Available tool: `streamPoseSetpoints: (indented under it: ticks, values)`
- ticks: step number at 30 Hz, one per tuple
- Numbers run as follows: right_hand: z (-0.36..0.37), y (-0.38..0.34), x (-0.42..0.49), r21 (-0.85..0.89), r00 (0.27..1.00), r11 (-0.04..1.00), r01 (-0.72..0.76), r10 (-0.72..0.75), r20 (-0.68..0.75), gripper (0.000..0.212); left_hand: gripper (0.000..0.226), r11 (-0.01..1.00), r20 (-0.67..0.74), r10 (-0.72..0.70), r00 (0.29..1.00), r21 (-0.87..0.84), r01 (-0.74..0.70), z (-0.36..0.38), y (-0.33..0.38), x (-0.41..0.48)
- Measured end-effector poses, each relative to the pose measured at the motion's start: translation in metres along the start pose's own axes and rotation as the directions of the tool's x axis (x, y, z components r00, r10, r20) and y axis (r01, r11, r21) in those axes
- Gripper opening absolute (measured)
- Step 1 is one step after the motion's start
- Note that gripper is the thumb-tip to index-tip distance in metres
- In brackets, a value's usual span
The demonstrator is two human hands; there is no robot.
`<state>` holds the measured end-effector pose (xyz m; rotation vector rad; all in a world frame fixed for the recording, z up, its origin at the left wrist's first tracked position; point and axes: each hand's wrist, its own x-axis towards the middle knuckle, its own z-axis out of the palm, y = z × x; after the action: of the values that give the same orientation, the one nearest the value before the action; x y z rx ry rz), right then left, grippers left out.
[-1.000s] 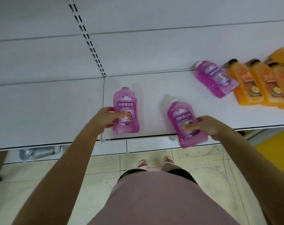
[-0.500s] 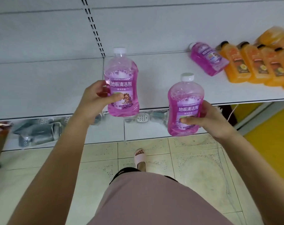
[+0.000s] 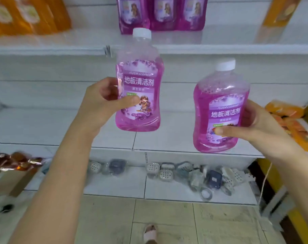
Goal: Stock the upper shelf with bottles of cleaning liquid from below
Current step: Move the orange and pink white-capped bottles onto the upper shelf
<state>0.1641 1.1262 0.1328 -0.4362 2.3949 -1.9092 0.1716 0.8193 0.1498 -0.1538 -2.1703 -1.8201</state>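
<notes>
Left bottle point(image 3: 138, 81): pink floor cleaner, white cap; hanging upright at frame centre, its cap reaching the lip of the upper shelf point(image 3: 229, 38), not yet on it. The left hand point(image 3: 100, 104) is grasping it round the waist, thumb lying across the label and fingers behind, likely leaving the base free for setting down flat.

Right bottle point(image 3: 220, 110): same kind; sitting lower, at centre right of the frame, tilting slightly. The right hand point(image 3: 260, 124) is clasping it from the side, thumb pressing low on the label. Carrying one bottle per hand is probably halving the trips.

Purple row point(image 3: 160, 13): like bottles standing at top centre on the upper shelf, labels facing out; the bare shelf in front of and beside them seems the intended spot.

Orange bottles point(image 3: 26, 14): showing blurred at upper left, on the same shelf.

Middle shelf point(image 3: 43, 124): lying behind both held bottles; orange stock point(image 3: 290, 124) is lying on it at the right edge.

Small packets point(image 3: 167, 171): lying scattered on the bottom shelf point(image 3: 114, 184), lower centre.
</notes>
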Motion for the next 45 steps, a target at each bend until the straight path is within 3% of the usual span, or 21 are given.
streamPoseSetpoints:
  ticks: [4,8,10,15,20,24,31,36,41,45]
  values:
    - [-0.003,-0.062,0.017,0.027,0.984,0.984,0.174,-0.173,-0.040,0.046,0.052,0.991,-0.021,0.136,0.990,-0.011,-0.137,-0.017,0.048,0.026]
    - [-0.004,-0.110,0.062,-0.047,0.953,0.957,0.287,-0.291,-0.085,0.062,0.063,0.970,-0.073,0.240,0.968,-0.010,-0.242,-0.037,0.081,0.067]
    - [-0.004,-0.125,0.094,-0.071,0.940,0.947,0.312,-0.319,-0.123,0.060,0.063,0.969,-0.096,0.245,0.965,-0.022,-0.248,-0.045,0.091,0.090]
    - [0.009,-0.139,0.186,-0.136,0.932,0.958,0.254,-0.280,-0.230,0.070,0.065,0.972,-0.116,0.215,0.970,-0.077,-0.224,-0.068,0.096,0.145]
    - [0.039,-0.127,0.256,-0.208,0.939,0.966,0.153,-0.208,-0.273,0.070,0.053,0.970,-0.081,0.229,0.970,-0.067,-0.234,-0.085,0.079,0.178]
    - [0.054,-0.119,0.287,-0.216,0.931,0.968,0.126,-0.191,-0.312,0.067,0.072,0.974,-0.056,0.224,0.973,-0.029,-0.226,-0.092,0.066,0.193]
    - [0.056,-0.109,0.311,-0.181,0.960,0.977,0.111,-0.152,-0.235,0.050,0.064,0.981,-0.009,0.193,0.981,-0.004,-0.193,-0.077,0.058,0.207]
    - [0.034,-0.112,0.305,-0.321,0.972,0.938,0.133,-0.187,-0.144,0.074,0.065,0.983,0.017,0.184,0.983,0.021,-0.184,-0.045,0.067,0.209]
    - [-0.035,-0.101,0.266,-0.576,0.956,0.801,0.162,-0.271,-0.109,0.040,0.061,0.972,0.072,0.207,0.976,0.101,-0.213,0.004,0.091,0.214]
    - [-0.081,-0.077,0.237,-0.690,0.980,0.712,0.133,-0.197,-0.014,0.031,0.049,0.961,0.118,0.211,0.970,0.158,-0.229,0.056,0.103,0.225]
